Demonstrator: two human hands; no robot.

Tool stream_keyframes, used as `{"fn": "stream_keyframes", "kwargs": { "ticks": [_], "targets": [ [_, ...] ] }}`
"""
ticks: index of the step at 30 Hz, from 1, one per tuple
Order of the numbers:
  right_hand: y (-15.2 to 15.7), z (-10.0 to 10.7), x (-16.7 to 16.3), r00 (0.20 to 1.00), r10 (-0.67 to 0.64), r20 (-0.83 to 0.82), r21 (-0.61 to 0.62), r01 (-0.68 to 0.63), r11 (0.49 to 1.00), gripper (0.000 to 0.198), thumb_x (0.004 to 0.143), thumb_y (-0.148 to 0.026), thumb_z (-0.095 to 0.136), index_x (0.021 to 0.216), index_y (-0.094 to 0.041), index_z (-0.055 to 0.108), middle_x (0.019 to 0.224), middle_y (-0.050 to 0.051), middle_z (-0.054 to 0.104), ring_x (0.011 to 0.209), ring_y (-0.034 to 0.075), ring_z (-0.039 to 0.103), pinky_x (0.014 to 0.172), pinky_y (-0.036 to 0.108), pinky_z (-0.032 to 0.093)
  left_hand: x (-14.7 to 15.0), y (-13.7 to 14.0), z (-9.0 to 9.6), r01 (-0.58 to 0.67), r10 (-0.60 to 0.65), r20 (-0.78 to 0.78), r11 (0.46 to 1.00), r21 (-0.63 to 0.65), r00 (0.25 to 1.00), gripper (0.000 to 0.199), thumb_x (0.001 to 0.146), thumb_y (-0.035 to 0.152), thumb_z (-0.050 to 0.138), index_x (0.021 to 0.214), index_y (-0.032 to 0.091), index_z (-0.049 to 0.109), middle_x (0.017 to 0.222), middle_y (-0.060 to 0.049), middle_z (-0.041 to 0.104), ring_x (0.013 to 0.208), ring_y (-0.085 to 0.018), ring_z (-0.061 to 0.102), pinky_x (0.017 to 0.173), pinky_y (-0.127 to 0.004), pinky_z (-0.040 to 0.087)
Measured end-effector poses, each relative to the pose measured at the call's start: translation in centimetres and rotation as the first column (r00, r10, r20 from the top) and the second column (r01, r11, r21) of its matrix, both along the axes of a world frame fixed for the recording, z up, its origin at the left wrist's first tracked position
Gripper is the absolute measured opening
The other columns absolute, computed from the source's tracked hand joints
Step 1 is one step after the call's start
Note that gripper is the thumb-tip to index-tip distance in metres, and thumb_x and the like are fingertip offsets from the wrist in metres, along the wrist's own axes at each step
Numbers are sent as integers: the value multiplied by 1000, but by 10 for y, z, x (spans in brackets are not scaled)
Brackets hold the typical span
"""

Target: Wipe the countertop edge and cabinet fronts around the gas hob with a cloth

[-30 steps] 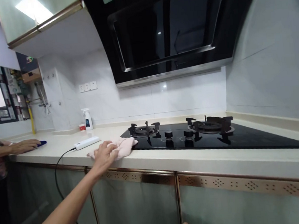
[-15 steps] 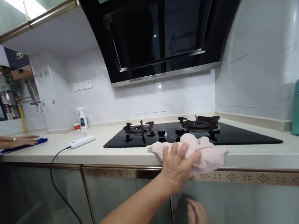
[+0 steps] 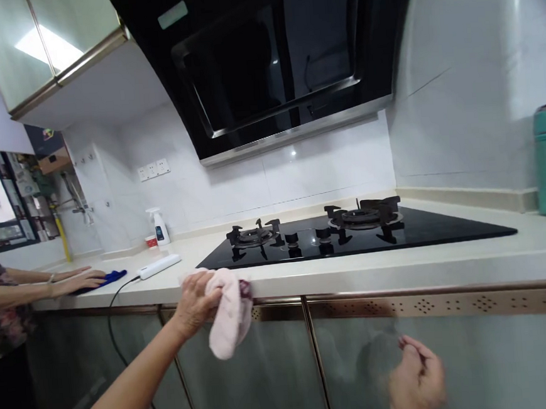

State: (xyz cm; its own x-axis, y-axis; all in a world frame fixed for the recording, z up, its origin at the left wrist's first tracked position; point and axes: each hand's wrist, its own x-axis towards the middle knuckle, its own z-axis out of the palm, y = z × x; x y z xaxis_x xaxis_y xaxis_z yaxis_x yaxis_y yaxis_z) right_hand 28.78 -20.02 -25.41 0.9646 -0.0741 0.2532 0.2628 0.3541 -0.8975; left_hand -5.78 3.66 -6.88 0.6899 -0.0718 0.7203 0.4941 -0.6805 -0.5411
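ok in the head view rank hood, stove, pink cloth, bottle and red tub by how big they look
1. hood
2. stove
3. pink cloth
4. bottle
5. red tub

The pink cloth is nearer the camera than the bottle and red tub.

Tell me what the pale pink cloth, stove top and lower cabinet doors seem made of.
Pale pink cloth: soft fabric, perhaps plush towelling, judging by its thick, limp folds.
Stove top: likely glass, glossy black with mirror-like reflections.
Lower cabinet doors: possibly glass or glossy panel, smooth grey-green with hazy reflections.
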Motion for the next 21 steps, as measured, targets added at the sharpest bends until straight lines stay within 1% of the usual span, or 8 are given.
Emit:
{"fn": "stream_keyframes", "kwargs": {
  "ticks": [3,6,9,11,14,16,19,21],
  "targets": [
    [-3,-2,11,999,46,-17,33,-46,998,41,89,-51,48,107,-17,62,103,10,63,98,25,59,93,42,44,-58,28,11,-84,81,-32,991,-106,996,32,85,43,65,110,23,66,130,-13,60,123,-30,52,107,-50,41],
    [-4,2,25,991,29,131,-66,-20,998,51,90,-54,46,118,-13,61,115,15,60,105,27,56,96,46,43,-95,43,21,-171,166,-44,967,-189,985,40,87,40,59,121,18,60,127,-14,61,121,-30,54,107,-50,42],
    [1,5,34,940,-95,327,-110,138,984,60,90,-57,45,123,-9,60,126,23,54,123,34,48,104,54,39,-111,45,28,-188,190,-14,959,-213,982,38,90,36,50,123,18,55,121,-11,62,115,-28,56,104,-49,44],
    [6,5,36,905,-185,383,-107,242,964,64,91,-58,44,127,-7,60,136,26,49,135,38,39,110,59,33,-112,42,28,-180,190,20,957,-225,982,37,88,38,49,120,20,54,117,-8,62,112,-27,57,102,-47,45],
    [15,0,31,893,-227,388,-140,301,943,68,94,-57,42,136,-5,56,149,28,38,141,40,34,113,63,30,-96,33,17,-171,199,123,964,-205,972,35,90,38,48,121,23,51,118,-5,61,116,-27,54,103,-50,44],
    [22,-5,25,888,-224,401,-162,309,937,69,95,-55,42,141,-5,52,152,29,36,144,41,33,113,65,30,-71,21,3,-172,204,211,972,-163,956,28,93,30,44,120,23,51,120,-6,60,122,-28,51,107,-54,40],
    [31,-14,13,872,-230,432,-174,331,928,68,96,-51,43,147,-5,46,156,28,32,147,41,27,114,66,28,-8,-6,-22,-160,168,241,986,-54,956,19,93,21,51,110,23,56,131,-10,54,133,-30,43,114,-57,32],
    [35,-18,7,862,-238,448,-179,347,921,67,97,-47,44,149,-6,43,157,27,31,149,40,24,114,67,27,46,-31,-40,-93,80,261,995,40,962,18,89,20,59,107,26,60,140,-12,46,139,-32,35,116,-59,27]
  ]
}}
